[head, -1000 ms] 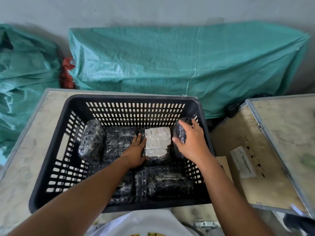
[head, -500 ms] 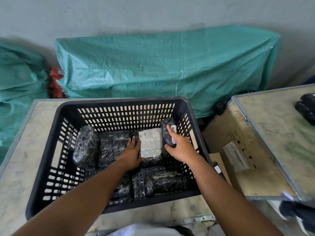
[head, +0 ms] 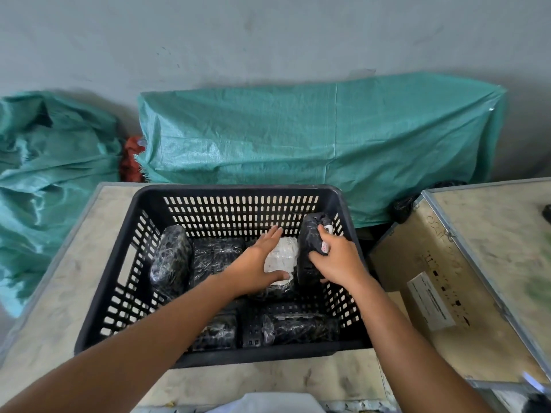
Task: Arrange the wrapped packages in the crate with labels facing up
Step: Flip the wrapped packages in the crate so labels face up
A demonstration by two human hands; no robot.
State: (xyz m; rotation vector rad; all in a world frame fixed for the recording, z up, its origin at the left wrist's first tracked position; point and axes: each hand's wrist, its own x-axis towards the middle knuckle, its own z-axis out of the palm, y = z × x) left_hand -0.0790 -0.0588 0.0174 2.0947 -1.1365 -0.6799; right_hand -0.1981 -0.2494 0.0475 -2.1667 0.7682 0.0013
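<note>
A black slotted crate (head: 238, 193) stands on a pale table and holds several packages wrapped in black film. One package with a white label facing up (head: 283, 254) lies in the back row. My left hand (head: 259, 263) rests flat on it, fingers spread. My right hand (head: 334, 257) grips a black package (head: 310, 234) that stands on edge against the crate's right wall, its label turned toward the wall. Further packages lie at the back left (head: 171, 257), the back middle (head: 216, 254) and along the front (head: 298, 327).
The table (head: 53, 293) carries the crate. A wooden box with metal edging and a paper label (head: 447, 263) stands right of the crate. Green woven sacks (head: 313, 138) lean on the grey wall behind, with more sacking at the left (head: 44, 174).
My left hand slid from the unlabelled middle package onto the white-labelled one. My right hand kept hold of the upright package by the right wall and lifted it a little.
</note>
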